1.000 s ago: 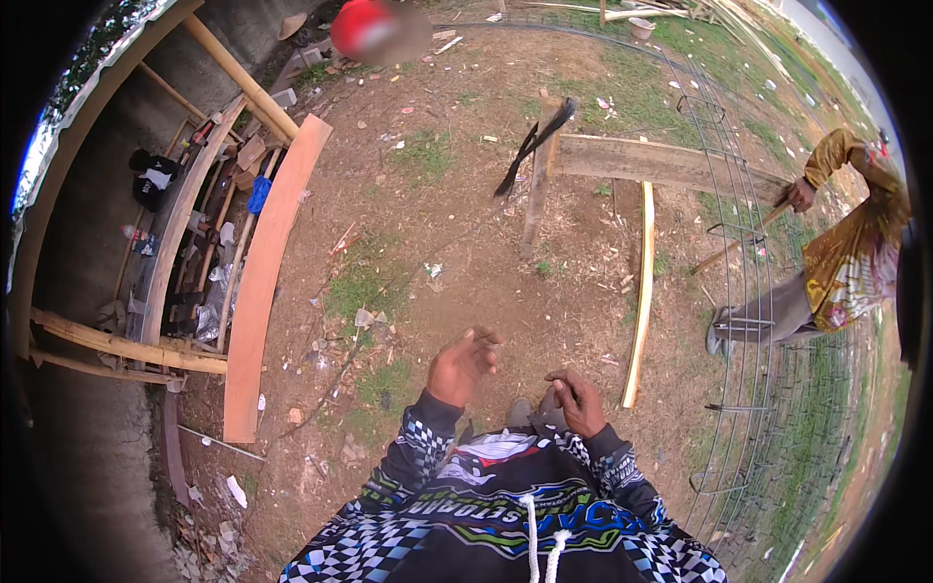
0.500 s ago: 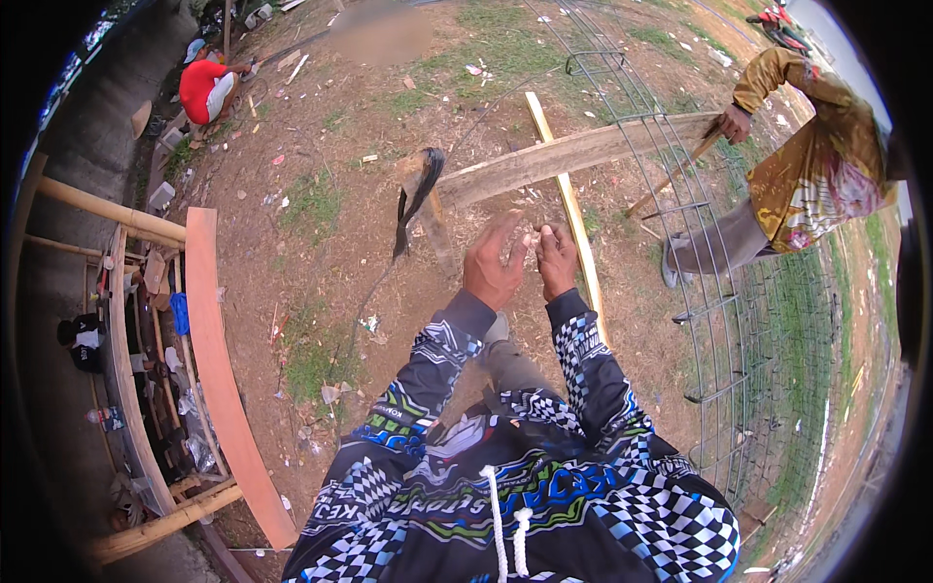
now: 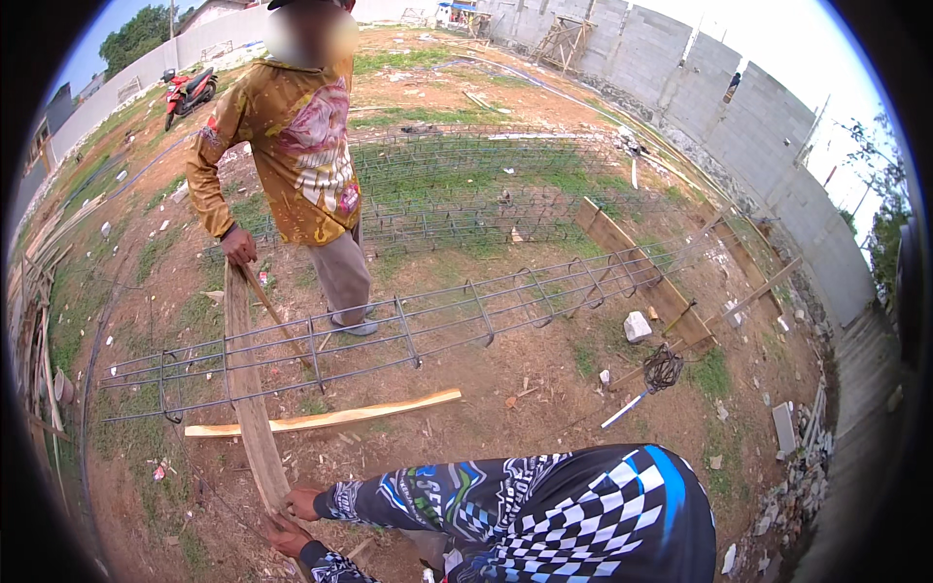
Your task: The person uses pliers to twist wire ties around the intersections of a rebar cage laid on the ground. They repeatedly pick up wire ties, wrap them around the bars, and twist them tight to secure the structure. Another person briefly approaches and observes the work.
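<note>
Both my hands are close together at the near end of a long weathered wooden plank (image 3: 251,408), at the lower left. My right hand (image 3: 305,503) touches the plank's edge with its fingers curled together; anything pinched in them is too small to make out. Just below it, my left hand (image 3: 288,535) has its fingers stretched out beside the plank end, with nothing visible in it. A long steel rebar cage (image 3: 398,325) lies across the plank. At the plank's far end, another person's hand (image 3: 238,247) rests on it, beside a slanting wooden stake (image 3: 277,316).
A pale wood strip (image 3: 364,412) lies on the ground past the plank. Boards (image 3: 646,277) stand under the cage's far end, near a coil of dark wire (image 3: 663,370) and a white block (image 3: 637,326). More mesh cages (image 3: 466,185) lie behind the standing person (image 3: 292,146).
My view has swung to the right and up, bringing the standing person and the whole cage into sight. My hands have come to the plank's near end.
</note>
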`<state>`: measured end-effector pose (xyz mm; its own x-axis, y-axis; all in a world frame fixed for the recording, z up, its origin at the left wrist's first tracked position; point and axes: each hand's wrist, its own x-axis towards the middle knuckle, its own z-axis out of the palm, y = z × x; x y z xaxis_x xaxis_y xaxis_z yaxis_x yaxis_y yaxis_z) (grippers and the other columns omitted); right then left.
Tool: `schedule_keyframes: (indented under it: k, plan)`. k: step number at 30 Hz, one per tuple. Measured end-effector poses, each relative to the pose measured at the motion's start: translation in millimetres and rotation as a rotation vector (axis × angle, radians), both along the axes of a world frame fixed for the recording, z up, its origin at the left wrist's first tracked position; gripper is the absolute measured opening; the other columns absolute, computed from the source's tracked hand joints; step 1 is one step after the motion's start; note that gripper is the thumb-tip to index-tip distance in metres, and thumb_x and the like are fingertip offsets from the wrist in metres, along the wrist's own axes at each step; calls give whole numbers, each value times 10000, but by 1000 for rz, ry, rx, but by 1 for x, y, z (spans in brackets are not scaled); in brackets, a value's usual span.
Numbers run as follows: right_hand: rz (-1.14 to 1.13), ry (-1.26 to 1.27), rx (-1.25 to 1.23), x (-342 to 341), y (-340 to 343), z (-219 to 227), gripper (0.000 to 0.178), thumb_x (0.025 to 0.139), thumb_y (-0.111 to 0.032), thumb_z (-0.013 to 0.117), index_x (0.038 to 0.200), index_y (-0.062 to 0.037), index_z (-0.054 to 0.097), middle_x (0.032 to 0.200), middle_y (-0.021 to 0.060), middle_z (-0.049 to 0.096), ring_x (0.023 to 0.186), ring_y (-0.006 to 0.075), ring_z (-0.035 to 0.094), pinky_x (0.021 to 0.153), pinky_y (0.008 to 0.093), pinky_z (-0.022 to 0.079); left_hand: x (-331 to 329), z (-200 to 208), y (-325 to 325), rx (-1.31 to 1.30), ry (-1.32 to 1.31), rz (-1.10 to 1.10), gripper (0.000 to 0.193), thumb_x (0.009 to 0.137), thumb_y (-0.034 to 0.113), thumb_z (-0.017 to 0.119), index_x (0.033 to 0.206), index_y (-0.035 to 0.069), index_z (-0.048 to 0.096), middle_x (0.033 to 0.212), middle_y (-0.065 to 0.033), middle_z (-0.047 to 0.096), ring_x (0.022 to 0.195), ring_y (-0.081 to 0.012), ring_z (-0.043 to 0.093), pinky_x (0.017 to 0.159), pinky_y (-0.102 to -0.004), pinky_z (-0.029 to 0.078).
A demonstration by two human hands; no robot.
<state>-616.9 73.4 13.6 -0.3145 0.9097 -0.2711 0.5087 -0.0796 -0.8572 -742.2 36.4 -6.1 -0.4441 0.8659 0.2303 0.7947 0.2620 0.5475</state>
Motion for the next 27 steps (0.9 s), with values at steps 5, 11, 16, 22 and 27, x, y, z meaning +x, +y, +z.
schedule_keyframes:
  k: [5, 11, 16, 22, 27]
  plan:
    - [-38, 21, 66, -27, -12, -15, 237, 796, -195, 606, 969, -55, 687, 906, 234, 658, 897, 384, 638, 786, 440, 503, -7, 21, -9, -153, 41, 116, 483, 920, 464, 490, 1121, 61, 663, 974, -209, 670, 844, -403, 633, 704, -479, 482]
    - [-85, -321, 211, -32, -29, -25, 408, 811, -215, 567, 1200, -93, 563, 1251, 181, 516, 1155, 373, 484, 921, 499, 398, -26, -14, -5, -181, 87, 103, 454, 902, 458, 533, 1091, 67, 668, 961, -191, 672, 841, -390, 633, 691, -485, 488]
    - [-48, -304, 146, 50, -96, -45, 382, 791, -199, 559, 1138, -42, 566, 1187, 209, 542, 1086, 385, 525, 893, 498, 426, -29, -21, -4, -83, 98, 5, 436, 898, 422, 554, 1151, 77, 635, 995, -161, 675, 857, -377, 638, 696, -481, 493]
    - [-357, -352, -283, 160, -261, -78, 466, 875, -441, 506, 926, -6, 667, 904, 248, 653, 892, 384, 632, 797, 487, 481, -18, -19, 3, -156, 54, 63, 391, 885, 372, 565, 1161, 105, 640, 980, -149, 684, 839, -375, 645, 700, -472, 497]
    - [-893, -227, -546, 183, -388, -52, 666, 902, -622, 381, 1229, -85, 603, 1211, 178, 604, 1126, 323, 560, 971, 396, 402, -28, -21, 5, -130, 62, 84, 394, 883, 395, 552, 1160, 130, 643, 948, -141, 690, 800, -370, 650, 672, -479, 497]
